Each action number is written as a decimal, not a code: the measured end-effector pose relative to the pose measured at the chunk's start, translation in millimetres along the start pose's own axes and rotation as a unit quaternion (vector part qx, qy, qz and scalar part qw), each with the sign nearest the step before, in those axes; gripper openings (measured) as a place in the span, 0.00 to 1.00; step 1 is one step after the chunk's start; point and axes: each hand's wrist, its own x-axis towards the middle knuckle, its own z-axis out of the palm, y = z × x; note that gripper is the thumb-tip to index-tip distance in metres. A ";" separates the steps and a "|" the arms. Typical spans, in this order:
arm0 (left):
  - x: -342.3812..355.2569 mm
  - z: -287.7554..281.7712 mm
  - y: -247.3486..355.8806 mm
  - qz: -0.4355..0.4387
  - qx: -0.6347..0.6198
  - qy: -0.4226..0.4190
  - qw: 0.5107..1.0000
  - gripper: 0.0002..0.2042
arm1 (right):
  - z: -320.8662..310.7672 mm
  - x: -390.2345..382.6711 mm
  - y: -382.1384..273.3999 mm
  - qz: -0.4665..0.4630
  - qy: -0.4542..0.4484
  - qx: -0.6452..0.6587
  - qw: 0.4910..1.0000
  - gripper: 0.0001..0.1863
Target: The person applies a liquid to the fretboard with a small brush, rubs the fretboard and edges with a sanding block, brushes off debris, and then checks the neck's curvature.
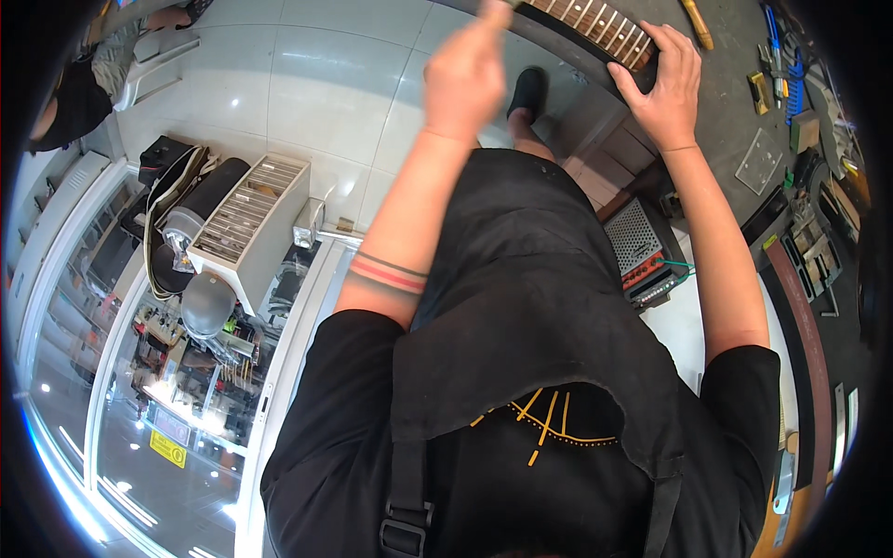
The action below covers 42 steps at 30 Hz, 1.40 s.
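A guitar neck point(600, 26) with a brown fretboard, metal frets and pale dot inlays lies at the top edge, partly cut off by the frame. My right hand point(672, 82) is closed round its right end, thumb on the near side and fingers on the far side. To the left of the fretboard my left hand point(465, 79) makes a fist, slightly smeared by motion. What it grips is mostly outside the picture; only a small light bit shows at its top.
The dark workbench point(721, 121) holds a wooden-handled tool point(698, 23), blue-handled tools point(793, 84) and a metal plate point(758, 160). A small amplifier point(637, 246) stands below. Glass cabinets point(186, 391) with a white slatted box point(251, 219) on top flank my left. Another person point(79, 102) is at upper left.
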 end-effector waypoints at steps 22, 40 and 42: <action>70.3 -77.2 -34.4 -0.058 0.001 0.010 0.998 0.22 | 2.4 2.9 -10.1 0.033 -0.025 -0.060 0.997 0.40; 61.1 -70.4 -25.9 -0.012 0.002 -0.076 0.997 0.22 | 2.1 0.6 -7.1 0.039 -0.035 -0.074 0.996 0.40; 113.2 -129.7 -77.5 -0.032 0.057 -0.006 0.998 0.19 | 1.8 -0.3 -8.1 0.034 -0.032 -0.073 0.996 0.41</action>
